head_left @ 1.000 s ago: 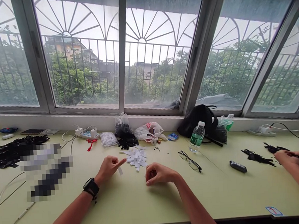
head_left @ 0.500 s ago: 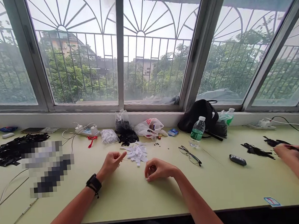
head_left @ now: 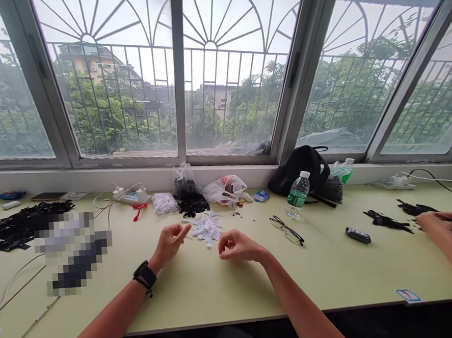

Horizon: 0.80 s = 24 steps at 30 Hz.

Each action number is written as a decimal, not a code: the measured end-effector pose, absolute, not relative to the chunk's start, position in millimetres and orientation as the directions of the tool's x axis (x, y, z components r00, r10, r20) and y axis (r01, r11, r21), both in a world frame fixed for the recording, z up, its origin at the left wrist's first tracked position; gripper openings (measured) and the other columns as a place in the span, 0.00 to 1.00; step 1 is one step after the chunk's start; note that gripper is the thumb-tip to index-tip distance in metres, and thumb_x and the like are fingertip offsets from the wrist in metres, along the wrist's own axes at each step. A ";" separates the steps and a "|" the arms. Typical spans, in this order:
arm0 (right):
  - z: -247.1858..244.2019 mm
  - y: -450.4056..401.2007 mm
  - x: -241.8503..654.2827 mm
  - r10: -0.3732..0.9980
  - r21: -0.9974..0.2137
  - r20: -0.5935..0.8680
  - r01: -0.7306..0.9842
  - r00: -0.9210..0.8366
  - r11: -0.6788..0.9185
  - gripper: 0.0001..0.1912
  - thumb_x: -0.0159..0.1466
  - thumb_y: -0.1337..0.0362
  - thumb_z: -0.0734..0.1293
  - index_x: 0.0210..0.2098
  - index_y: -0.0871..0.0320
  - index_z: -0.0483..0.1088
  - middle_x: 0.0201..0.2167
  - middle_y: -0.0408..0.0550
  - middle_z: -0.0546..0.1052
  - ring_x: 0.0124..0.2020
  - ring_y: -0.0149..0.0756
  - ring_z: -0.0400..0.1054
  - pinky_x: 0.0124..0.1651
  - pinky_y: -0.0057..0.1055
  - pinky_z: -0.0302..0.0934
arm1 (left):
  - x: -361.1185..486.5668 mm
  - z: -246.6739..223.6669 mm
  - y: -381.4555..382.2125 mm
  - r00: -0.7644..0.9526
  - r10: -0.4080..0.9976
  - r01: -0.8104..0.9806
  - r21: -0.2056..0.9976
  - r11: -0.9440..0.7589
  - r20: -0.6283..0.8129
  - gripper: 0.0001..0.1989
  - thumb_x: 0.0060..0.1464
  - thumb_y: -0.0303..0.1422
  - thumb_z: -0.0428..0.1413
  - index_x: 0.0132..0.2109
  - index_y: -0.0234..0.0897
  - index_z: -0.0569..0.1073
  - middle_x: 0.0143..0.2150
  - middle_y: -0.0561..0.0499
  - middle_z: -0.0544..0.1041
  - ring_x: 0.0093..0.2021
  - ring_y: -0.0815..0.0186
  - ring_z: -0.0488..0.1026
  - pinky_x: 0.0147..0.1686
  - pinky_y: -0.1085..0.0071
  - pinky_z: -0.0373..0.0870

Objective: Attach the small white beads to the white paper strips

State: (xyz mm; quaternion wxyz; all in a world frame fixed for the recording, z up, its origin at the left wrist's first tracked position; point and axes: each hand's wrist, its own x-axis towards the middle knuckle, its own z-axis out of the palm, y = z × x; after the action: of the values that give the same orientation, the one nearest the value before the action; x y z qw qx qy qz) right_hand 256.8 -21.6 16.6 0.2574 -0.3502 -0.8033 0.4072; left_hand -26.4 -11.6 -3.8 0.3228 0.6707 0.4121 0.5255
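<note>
My left hand [head_left: 171,243], with a black watch [head_left: 144,274] on its wrist, hovers left of a loose pile of small white strips [head_left: 205,228]. Its fingers are curled in and the thumb lies along the top; whatever it may hold is hidden. Just right of and nearer than the pile, my right hand [head_left: 238,247] is closed in a pinch, fingers bent toward the thumb. What sits between those fingertips, if anything, is too small to name. The strips lie spread on the pale green table [head_left: 203,298].
Behind the pile stand a bag of white pieces [head_left: 165,203], black pieces [head_left: 193,205] and a plastic bag [head_left: 225,189]. Rightward are eyeglasses [head_left: 287,230], a water bottle [head_left: 298,195], a black bag [head_left: 293,175] and a black oblong object [head_left: 357,235]. Another person's hands [head_left: 440,225] handle black strips.
My right hand has lifted slightly away from the table; a tiny white bit seen at its fingertips before no longer shows. My left hand has barely shifted.
</note>
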 end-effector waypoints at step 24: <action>7.9 -12.7 244.2 0.907 -0.960 0.271 -0.023 -0.323 0.279 0.15 0.56 0.54 0.78 0.35 0.59 0.81 0.32 0.49 0.81 0.35 0.39 0.74 0.44 0.38 0.69 | -20.2 -1.8 -23.2 0.373 0.911 -0.083 0.984 -0.157 0.177 0.26 0.51 0.38 0.70 0.56 0.35 0.80 0.53 0.39 0.82 0.44 0.57 0.80 0.46 0.63 0.73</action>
State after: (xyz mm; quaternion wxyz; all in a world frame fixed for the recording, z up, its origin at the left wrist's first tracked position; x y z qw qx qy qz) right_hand 244.2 -12.7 7.9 0.4708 -0.3417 -0.6465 0.4936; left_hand -20.2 -23.2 -1.8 0.5553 0.6149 0.3363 0.4476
